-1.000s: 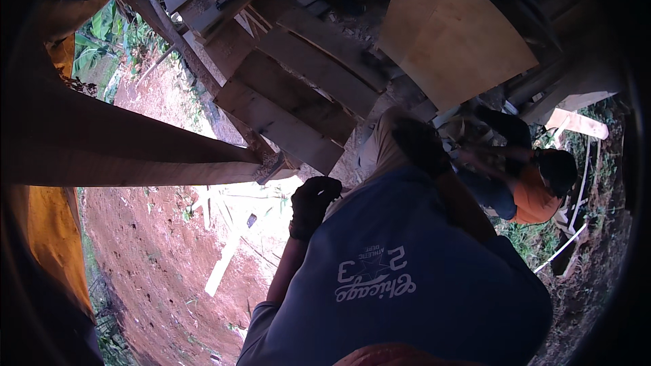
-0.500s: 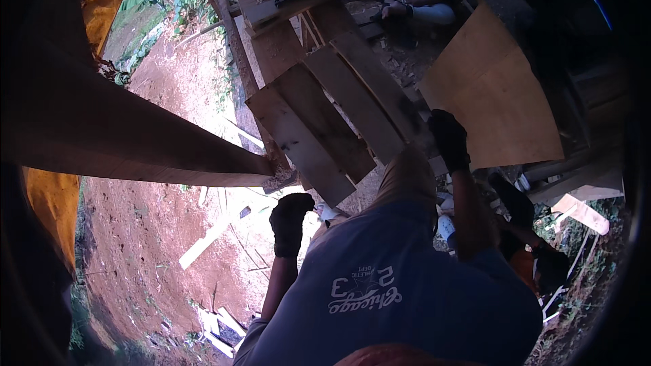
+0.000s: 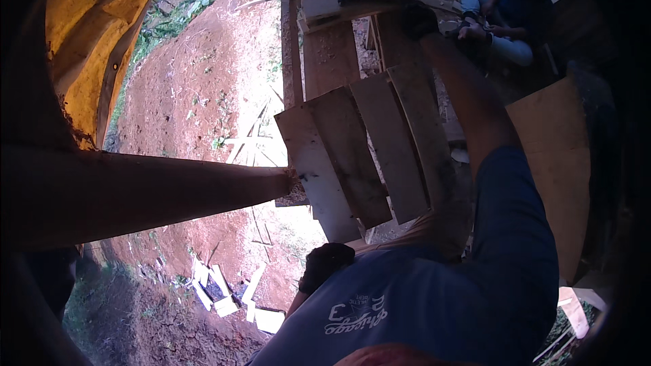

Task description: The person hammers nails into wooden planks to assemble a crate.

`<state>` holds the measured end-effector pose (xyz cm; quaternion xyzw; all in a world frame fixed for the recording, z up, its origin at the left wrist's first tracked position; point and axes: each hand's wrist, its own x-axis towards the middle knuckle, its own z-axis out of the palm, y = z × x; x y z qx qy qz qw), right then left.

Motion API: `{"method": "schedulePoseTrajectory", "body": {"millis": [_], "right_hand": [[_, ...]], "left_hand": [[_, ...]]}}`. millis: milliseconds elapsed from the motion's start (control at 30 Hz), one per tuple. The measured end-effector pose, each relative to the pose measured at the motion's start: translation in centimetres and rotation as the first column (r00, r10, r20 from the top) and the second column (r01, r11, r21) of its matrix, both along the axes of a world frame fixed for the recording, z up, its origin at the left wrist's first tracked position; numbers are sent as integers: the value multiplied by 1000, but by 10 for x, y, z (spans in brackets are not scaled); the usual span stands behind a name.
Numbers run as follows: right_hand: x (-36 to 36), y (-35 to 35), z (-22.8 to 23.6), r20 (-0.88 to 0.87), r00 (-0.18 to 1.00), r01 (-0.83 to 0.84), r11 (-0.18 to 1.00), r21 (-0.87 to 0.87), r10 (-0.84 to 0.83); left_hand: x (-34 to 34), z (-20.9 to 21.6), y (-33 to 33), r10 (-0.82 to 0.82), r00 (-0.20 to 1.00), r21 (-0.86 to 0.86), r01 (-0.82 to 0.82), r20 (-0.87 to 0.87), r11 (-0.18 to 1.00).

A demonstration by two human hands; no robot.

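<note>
My right hand (image 3: 417, 22), in a dark glove, is stretched far forward to the workbench (image 3: 330, 54). It is at the right end of a long, dark, slightly curved tool (image 3: 371, 5) lying across the bench; shadow hides whether its fingers are around it. My left hand (image 3: 327, 264), also gloved, is by my body, closed-looking, with nothing seen in it. Between my hands, several thin boards lie side by side at a slant: a pale stained board (image 3: 319, 169), a darker board (image 3: 352, 159), a brown board (image 3: 390, 146) and one more board (image 3: 420, 125) on the right.
A thick wooden beam (image 3: 156, 196) juts in from the left, its end near the boards. A yellow-orange tarp (image 3: 95, 34) hangs upper left. On the right leans a large plywood sheet (image 3: 553, 163). A seated person (image 3: 505, 13) is at the upper right. Scrap wood (image 3: 224, 291) lies on reddish soil.
My right hand has moved from beside the plywood sheet forward to the dark tool on the bench. My left hand has drawn closer to my body. The view has shifted.
</note>
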<state>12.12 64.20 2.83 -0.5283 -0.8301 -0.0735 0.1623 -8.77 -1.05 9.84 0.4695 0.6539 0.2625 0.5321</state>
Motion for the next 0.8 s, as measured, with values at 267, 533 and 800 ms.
{"method": "schedulePoseTrajectory", "body": {"millis": [267,533,800], "right_hand": [[-49,77,-43,184,974,-127,992,-19,128],[-51,107,-83,257,931,-326,910,257,261],[8,6,-58,-29,970,-242,968,-67,241]], "left_hand": [[41,-8,10,152,988,-169,-151,-11,974],[56,-9,9,254,966,-237,-256,-41,937],[28,16,24,186,982,11,-186,-35,983]]}}
